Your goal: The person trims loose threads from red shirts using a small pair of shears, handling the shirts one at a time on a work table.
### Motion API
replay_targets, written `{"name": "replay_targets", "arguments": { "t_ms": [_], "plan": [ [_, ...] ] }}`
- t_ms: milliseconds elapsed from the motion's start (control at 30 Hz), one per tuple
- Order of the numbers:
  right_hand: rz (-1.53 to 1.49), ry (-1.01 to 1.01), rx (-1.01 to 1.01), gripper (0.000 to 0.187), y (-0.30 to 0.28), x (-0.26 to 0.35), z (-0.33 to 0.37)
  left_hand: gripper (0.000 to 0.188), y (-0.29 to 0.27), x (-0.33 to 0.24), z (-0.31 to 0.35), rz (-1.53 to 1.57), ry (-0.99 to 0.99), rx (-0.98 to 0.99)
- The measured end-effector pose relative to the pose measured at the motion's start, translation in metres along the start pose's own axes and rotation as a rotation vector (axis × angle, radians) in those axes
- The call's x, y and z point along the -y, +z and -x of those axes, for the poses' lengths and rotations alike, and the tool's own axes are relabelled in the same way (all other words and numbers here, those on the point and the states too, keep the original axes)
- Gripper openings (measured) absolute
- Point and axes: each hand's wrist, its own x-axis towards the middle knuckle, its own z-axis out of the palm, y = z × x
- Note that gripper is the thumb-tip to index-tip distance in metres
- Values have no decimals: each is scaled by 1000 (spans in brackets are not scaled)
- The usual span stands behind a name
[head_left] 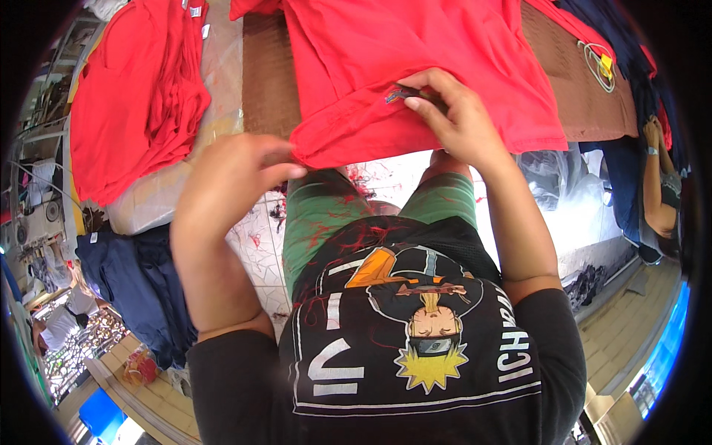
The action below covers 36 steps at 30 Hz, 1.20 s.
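A bare strip at the left edge of the brown table (268,89) leaves passage beside the red shirt (415,44). The shirt blocks the middle of the near edge, with the left hand (248,162) and right hand (461,113) (the latter gripping a small dark tool (434,98)) alongside. Toward the near right corner, bare tabletop reaches a coiled cord (593,68).

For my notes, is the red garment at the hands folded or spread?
Mostly spread: the red garment lies wide over the brown tabletop, near side creased.
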Motion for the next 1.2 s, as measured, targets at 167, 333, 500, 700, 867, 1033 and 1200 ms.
{"name": "replay_targets", "arguments": {
  "t_ms": [167, 333, 500, 700, 867, 1033, 1200],
  "plan": [
    [123, -48, 21, 20, 5, 34, -17, 21, 7, -8, 1, 3, 141, -293],
    [193, -94, 2, 15, 35, 20, -20, 20, 90, 3, -55, 168, 207, -569],
    [163, 24, 4, 14, 38, 13, 5, 22, 113, 11, -65, 131, 175, -657],
    [159, 66, 13, 15, 38, 17, 8, 11, 104, 7, -71, 101, 111, -604],
    [152, 59, 19, 15, 37, 16, 7, 17, 89, 18, -70, 575, -43, -423],
    [136, 49, 40, 17, 37, 15, 3, 25, 76, 31, -59, 896, 37, -333],
    [77, 50, -16, 19, 29, 26, 2, 23, 5, 21, 2, 220, -83, 102]
  ]
}}
